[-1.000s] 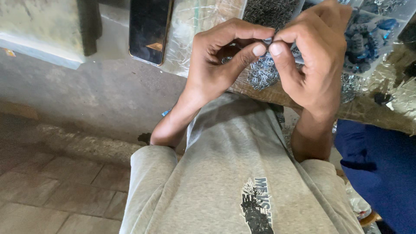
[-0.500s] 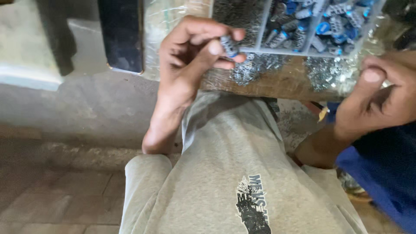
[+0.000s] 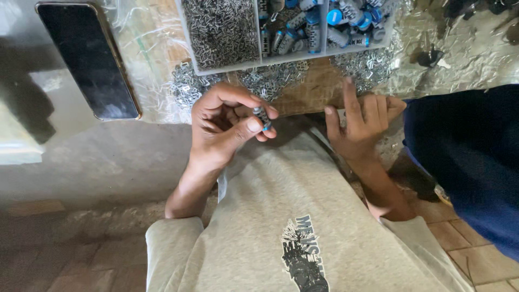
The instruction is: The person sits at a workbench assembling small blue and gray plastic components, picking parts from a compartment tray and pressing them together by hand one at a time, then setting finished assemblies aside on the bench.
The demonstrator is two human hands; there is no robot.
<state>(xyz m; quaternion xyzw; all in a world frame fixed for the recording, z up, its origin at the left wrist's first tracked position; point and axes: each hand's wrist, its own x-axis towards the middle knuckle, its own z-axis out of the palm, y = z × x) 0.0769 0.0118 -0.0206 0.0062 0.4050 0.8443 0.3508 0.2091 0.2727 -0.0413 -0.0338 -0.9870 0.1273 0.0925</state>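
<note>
While the view runs left to right: phone (image 3: pixel 89 59) lies dark, face up, on the far-left bench (image 3: pixel 308 89). Next, a clear tray (image 3: pixel 189 40) with two compartments: left one full of small grey metal clips (image 3: pixel 221 30), right one holding grey-and-blue capped parts (image 3: pixel 324 24). More loose clips (image 3: pixel 270 81) are heaped on the bench just near of the tray.

Left hand (image 3: pixel 224 127), near of the tray, pinches one part (image 3: pixel 263 118) between thumb and forefinger, grip pressed together on it, blue end pointing near-right. Part sits over the lap, apart from the bench.

Right hand (image 3: pixel 362 121) rests with fingers spread on the bench edge, touching the loose clip pile (image 3: pixel 367 67), holding nothing that I can see. Dark blue cloth (image 3: pixel 465 157) fills the right side.

My read for doing this well: keep the part pinched at mid-body so the end stays exposed, pick a single clip with the fingertips, not a clump, and bring the two together over the bench so drops land in the pile.
</note>
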